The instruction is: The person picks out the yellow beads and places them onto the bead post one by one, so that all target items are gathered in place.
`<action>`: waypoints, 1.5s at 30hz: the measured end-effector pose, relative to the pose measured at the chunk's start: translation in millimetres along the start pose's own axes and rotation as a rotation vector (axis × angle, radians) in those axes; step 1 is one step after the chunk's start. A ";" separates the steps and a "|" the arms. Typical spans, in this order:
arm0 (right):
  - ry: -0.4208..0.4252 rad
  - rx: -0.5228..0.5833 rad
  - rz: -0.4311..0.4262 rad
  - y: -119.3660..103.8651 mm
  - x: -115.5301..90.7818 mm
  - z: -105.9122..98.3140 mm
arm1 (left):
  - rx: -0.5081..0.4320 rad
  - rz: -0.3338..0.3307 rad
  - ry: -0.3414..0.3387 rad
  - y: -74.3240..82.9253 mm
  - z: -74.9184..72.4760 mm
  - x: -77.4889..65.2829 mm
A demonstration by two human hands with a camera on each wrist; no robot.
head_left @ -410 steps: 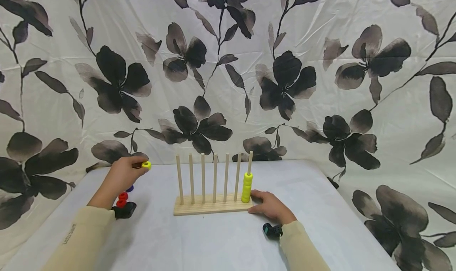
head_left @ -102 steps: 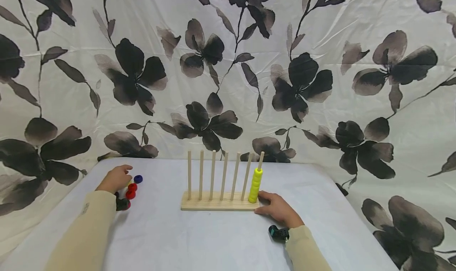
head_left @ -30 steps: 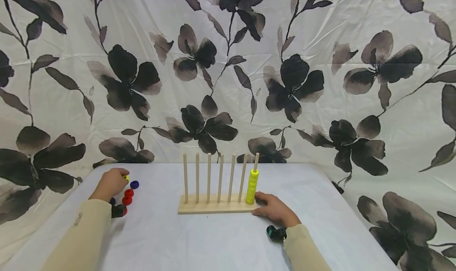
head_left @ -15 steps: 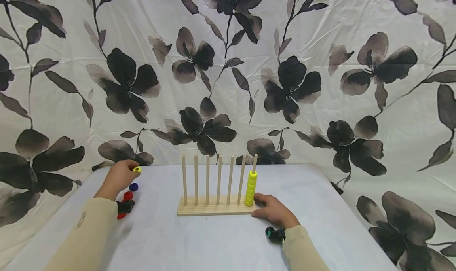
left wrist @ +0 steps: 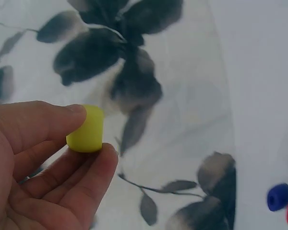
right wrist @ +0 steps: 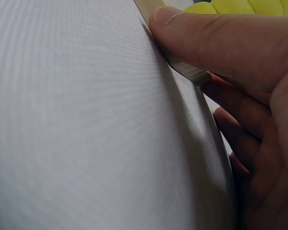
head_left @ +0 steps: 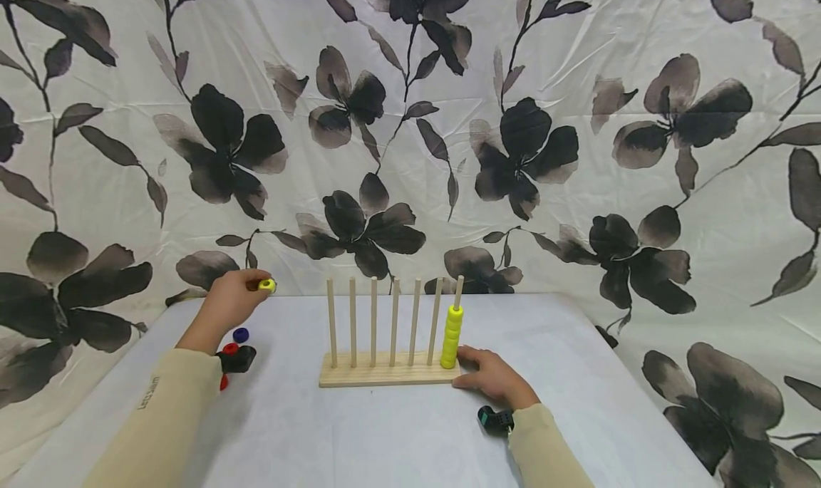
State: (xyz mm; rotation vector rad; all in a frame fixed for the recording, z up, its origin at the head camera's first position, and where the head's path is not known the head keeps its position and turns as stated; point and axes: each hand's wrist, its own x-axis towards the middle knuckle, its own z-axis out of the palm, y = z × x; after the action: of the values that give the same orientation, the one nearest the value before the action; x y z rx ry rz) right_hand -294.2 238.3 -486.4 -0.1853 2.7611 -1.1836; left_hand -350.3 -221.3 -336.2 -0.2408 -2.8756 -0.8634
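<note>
My left hand point(head_left: 226, 306) pinches a yellow bead point(head_left: 267, 286) between thumb and fingers, raised near the table's back left edge. The left wrist view shows the bead point(left wrist: 89, 129) side-on at the fingertips. At mid-table stands a wooden peg stand point(head_left: 385, 378) with a row of upright pegs. Its rightmost peg carries a stack of yellow beads point(head_left: 452, 337), with the peg's top bare; the other pegs hold none. My right hand point(head_left: 494, 377) grips the right end of the stand's base, thumb at the front edge and fingers behind, as the right wrist view shows.
Below the left hand lie a blue bead point(head_left: 241, 335) and red beads point(head_left: 230, 348), partly hidden by the black wrist camera point(head_left: 237, 360). A white cloth covers the table point(head_left: 359, 431). Behind it hangs a floral curtain point(head_left: 410, 153).
Since 13.7 s ago the yellow stack has grown taller. The left hand reached to the loose beads, took a yellow bead, and has lifted it up and rightward. The right hand stays at the stand.
</note>
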 end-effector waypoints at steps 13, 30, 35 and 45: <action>0.000 0.014 0.002 1.4 0.1 0.1 | -0.037 0.066 -0.002 45.3 -7.3 -6.8; 0.005 0.028 0.009 0.6 -0.3 0.2 | -0.067 0.145 0.028 83.3 -11.7 -16.8; 0.002 0.015 0.007 0.3 -0.3 0.4 | -0.083 0.163 0.033 92.7 -11.5 -19.3; 0.006 -0.005 0.000 -0.1 -1.9 0.8 | -0.162 0.171 0.030 109.8 -8.1 -21.1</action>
State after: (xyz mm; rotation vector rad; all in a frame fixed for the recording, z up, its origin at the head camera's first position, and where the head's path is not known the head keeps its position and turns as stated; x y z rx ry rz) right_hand -292.2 237.9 -486.8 -0.1827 2.7690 -1.1798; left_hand -308.3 -137.8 -274.3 -0.4779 -2.7110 -1.0572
